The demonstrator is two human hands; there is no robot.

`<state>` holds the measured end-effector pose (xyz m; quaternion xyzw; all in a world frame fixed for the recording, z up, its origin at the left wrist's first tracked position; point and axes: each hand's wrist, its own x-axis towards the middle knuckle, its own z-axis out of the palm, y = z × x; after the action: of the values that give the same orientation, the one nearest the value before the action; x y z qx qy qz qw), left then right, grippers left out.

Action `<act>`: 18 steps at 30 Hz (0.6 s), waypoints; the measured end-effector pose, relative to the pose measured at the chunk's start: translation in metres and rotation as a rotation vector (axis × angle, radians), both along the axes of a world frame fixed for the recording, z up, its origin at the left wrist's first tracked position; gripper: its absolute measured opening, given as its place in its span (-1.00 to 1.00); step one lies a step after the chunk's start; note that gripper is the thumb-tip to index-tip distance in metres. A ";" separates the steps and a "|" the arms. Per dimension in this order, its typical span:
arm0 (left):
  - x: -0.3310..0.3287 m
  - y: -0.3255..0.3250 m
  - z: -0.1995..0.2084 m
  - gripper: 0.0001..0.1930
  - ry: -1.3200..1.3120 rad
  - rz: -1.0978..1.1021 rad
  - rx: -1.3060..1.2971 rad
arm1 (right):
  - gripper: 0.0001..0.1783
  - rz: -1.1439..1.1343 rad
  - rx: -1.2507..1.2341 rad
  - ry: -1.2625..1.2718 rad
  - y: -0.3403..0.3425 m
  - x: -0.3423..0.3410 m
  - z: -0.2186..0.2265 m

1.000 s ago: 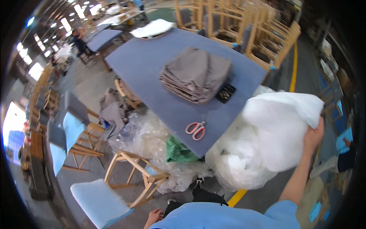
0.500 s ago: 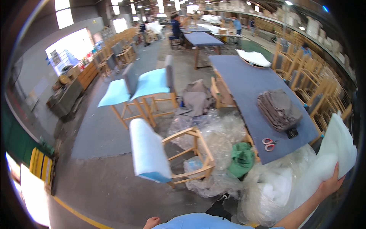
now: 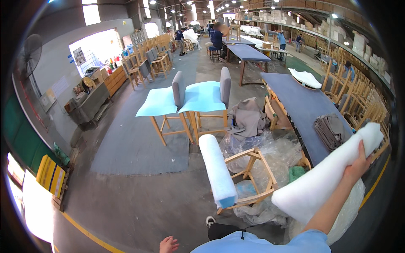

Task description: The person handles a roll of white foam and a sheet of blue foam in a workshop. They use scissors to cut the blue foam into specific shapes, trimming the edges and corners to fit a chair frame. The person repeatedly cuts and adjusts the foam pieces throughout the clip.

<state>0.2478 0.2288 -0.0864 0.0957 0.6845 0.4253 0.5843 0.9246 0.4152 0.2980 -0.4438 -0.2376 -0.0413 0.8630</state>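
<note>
My right hand (image 3: 358, 162) grips a folded white sheet of batting (image 3: 322, 181), holding it up at the right. Low at the bottom edge is my left hand (image 3: 168, 244), empty, its fingers loosely curled and slightly apart. In front of me a wooden chair frame (image 3: 272, 187) lies tipped on the floor. White padding with a blue lower edge (image 3: 217, 168) wraps its backrest. Clear plastic wrap (image 3: 287, 149) lies crumpled around the frame, and a green cloth bundle (image 3: 296, 173) is partly hidden behind the batting.
Two chairs with light blue seats (image 3: 202, 98) and grey backs stand ahead on a grey mat (image 3: 139, 156). A long blue-topped table (image 3: 291, 95) on the right bears folded grey fabric (image 3: 329, 131). Grey cloth (image 3: 248, 118) lies beside it. Several people work farther back.
The batting has been lifted off the plastic-covered pile and swung leftward by my right hand. My view has turned right, and my left hand stays low.
</note>
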 end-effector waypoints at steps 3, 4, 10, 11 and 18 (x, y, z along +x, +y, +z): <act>-0.013 0.060 -0.003 -0.46 -0.040 -0.102 0.082 | -0.35 0.044 -0.021 0.021 0.042 -0.039 -0.002; -0.023 0.073 -0.001 -0.45 0.004 -0.188 0.059 | -0.35 0.044 -0.019 0.017 0.058 -0.052 -0.005; -0.099 0.137 0.013 -0.51 0.223 -0.454 -0.123 | -0.40 -0.035 -0.084 -0.049 0.145 -0.116 -0.008; -0.111 0.152 0.015 -0.52 0.236 -0.456 -0.153 | -0.38 -0.050 -0.091 -0.050 0.155 -0.122 -0.004; -0.187 0.286 0.009 -0.58 0.278 -0.473 -0.272 | -0.37 -0.185 -0.117 -0.130 0.204 -0.149 0.016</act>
<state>0.0606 0.5145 -0.0779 0.2305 0.7675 0.1647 0.5750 0.7759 0.6192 0.3137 -0.5098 -0.2531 -0.1356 0.8110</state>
